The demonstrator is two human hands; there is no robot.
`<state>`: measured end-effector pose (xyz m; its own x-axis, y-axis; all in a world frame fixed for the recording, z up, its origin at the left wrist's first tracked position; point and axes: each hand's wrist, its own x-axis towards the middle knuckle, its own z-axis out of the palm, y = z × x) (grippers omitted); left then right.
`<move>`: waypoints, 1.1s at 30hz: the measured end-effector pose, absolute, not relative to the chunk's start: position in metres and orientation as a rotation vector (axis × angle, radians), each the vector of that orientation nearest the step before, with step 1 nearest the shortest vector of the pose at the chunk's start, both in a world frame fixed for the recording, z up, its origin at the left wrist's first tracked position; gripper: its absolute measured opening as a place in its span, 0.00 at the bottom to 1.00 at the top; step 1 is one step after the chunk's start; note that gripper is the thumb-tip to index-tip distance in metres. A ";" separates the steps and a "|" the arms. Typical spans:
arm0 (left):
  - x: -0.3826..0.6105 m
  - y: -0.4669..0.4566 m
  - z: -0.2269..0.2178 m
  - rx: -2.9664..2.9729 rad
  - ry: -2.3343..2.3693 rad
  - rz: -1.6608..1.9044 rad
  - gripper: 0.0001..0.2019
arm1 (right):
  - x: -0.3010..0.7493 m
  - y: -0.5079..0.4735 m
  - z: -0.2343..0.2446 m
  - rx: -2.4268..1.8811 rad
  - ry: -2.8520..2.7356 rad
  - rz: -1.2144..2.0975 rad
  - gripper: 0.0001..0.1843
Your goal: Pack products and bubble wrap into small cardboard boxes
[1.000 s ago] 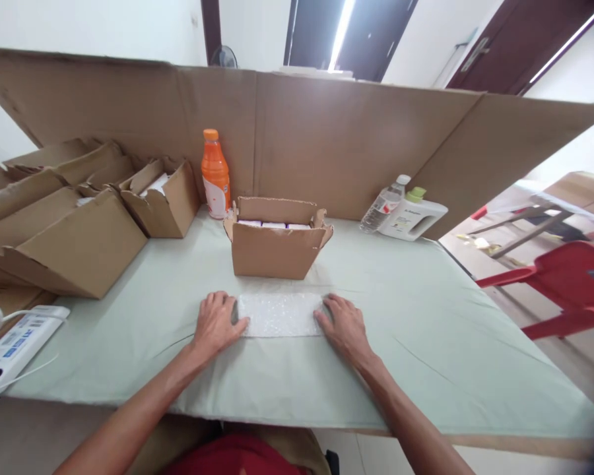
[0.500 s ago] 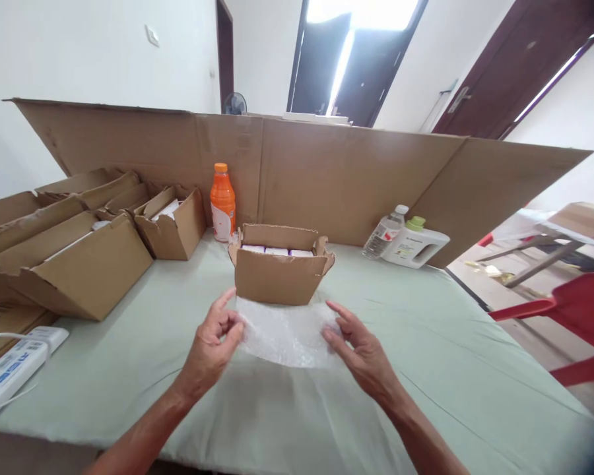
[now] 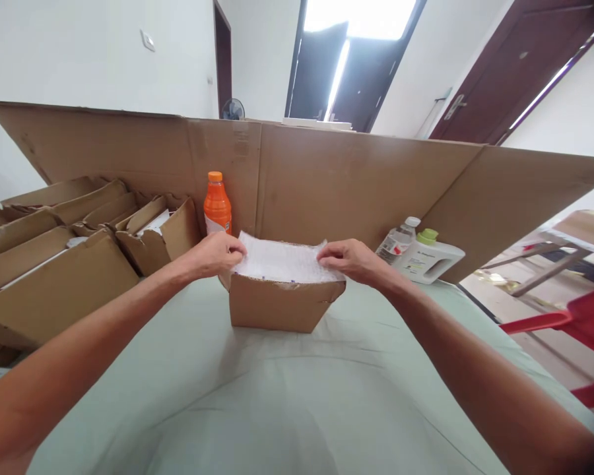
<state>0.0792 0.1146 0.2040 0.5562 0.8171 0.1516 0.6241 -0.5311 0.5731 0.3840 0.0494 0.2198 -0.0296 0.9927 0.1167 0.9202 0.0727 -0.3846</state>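
A sheet of bubble wrap stretches across the top of a small cardboard box on the cloth-covered table. My left hand pinches the sheet's left end, close to the box's left side. At the opposite end my right hand is closed on the sheet's right edge, over the box's right side. Most of what lies inside the box is hidden under the sheet; small purple-blue bits show along the front rim.
Open cardboard boxes crowd the left side. An orange bottle stands behind my left hand. Back right are a clear plastic bottle and a white jug. A cardboard panel walls the back; a red chair stands at right.
Both hands have carried the bubble wrap forward and up, from the table in front of the box to over its top. The white items inside are now covered.
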 end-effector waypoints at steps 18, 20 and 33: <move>0.124 0.133 0.209 2.668 0.971 0.022 0.19 | 0.369 0.082 0.212 -2.097 -2.687 0.349 0.17; 0.131 0.134 0.210 2.678 0.943 -0.013 0.17 | 0.365 0.077 0.215 -2.119 -2.704 0.350 0.17; 0.125 0.132 0.200 2.562 0.885 0.236 0.09 | 0.373 0.051 0.223 -1.745 -2.370 0.384 0.23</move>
<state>0.1245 0.1317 0.2004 0.7833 0.6212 0.0235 0.5504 -0.7106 0.4383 0.3728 0.0512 0.2230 -0.2990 0.9542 -0.0130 0.9095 0.2808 -0.3065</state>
